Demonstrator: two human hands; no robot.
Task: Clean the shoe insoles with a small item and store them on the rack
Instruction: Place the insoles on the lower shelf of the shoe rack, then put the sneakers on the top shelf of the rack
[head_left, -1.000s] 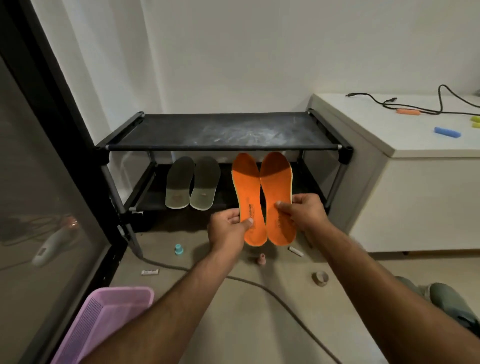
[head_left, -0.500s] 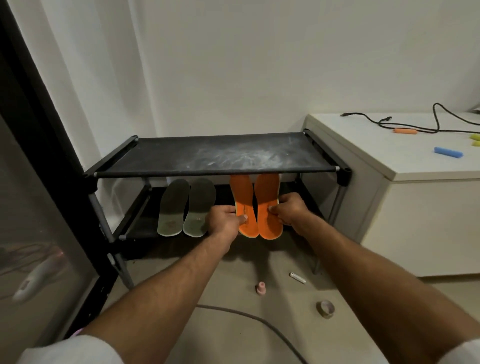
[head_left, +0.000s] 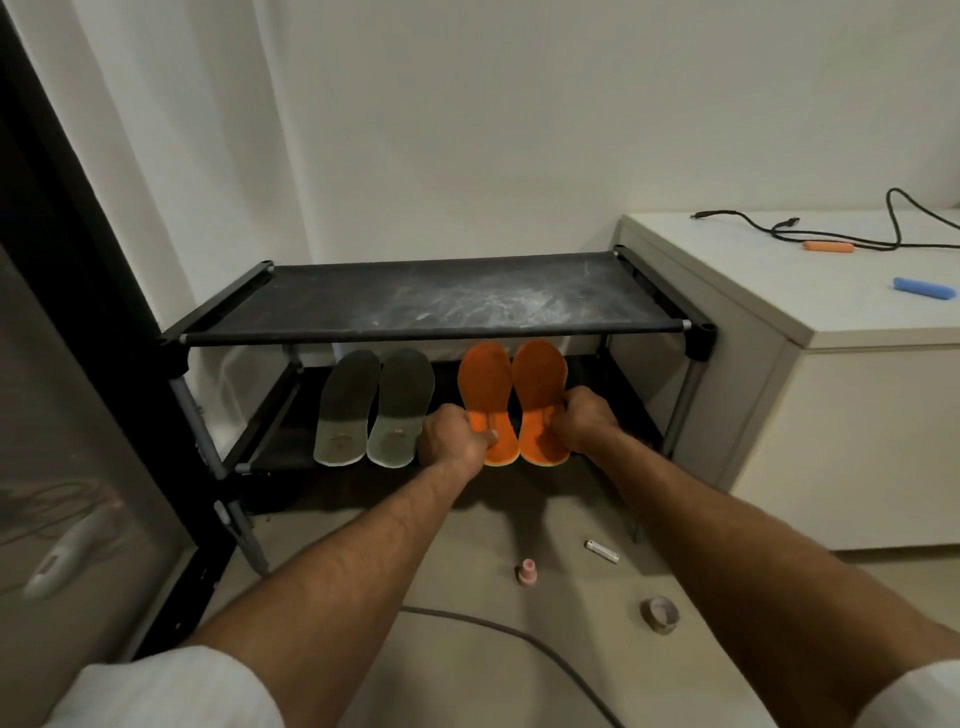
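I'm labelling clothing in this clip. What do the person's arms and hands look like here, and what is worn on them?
Both forearms are bare, with white short sleeves showing at the bottom corners. The left hand and right hand wear no gloves; no watch, ring or markings are visible.

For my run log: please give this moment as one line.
left hand: holds left orange insole | right hand: holds right orange insole | place: lower shelf

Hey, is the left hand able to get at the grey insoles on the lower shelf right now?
Probably yes, once it lets go. The left hand grips an orange insole, so it is occupied, but the grey insoles lie right beside it on the same lower shelf, with nothing between them.
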